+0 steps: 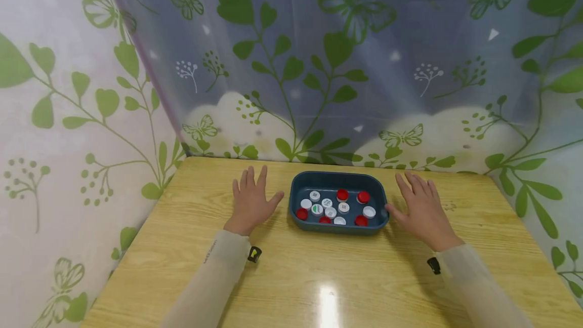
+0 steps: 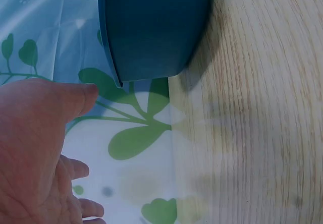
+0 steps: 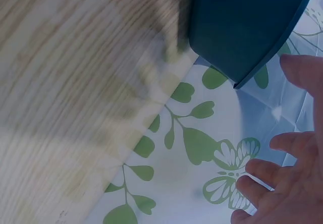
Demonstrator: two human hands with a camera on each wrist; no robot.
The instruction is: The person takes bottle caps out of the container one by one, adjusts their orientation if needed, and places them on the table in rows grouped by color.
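A dark blue rectangular tray (image 1: 339,229) with rounded corners sits on the table toward its far side. Several white bottle caps (image 1: 343,207) and several red bottle caps (image 1: 342,195) lie scattered on its floor. My left hand (image 1: 252,204) is spread just left of the tray, its thumb pointing at the near wall. On the other side my right hand (image 1: 421,211) is spread too, with the thumb tip right at the tray's right rim. Both hands hold nothing. In the wrist views only the tray's outer wall (image 2: 151,32) shows, and the caps are hidden.
The light wooden table (image 1: 291,277) runs back to a curtain (image 1: 300,65) printed with green leaves and butterflies. Similar patterned cloth (image 1: 68,130) hangs at the left. A bright light reflection lies on the table's near part.
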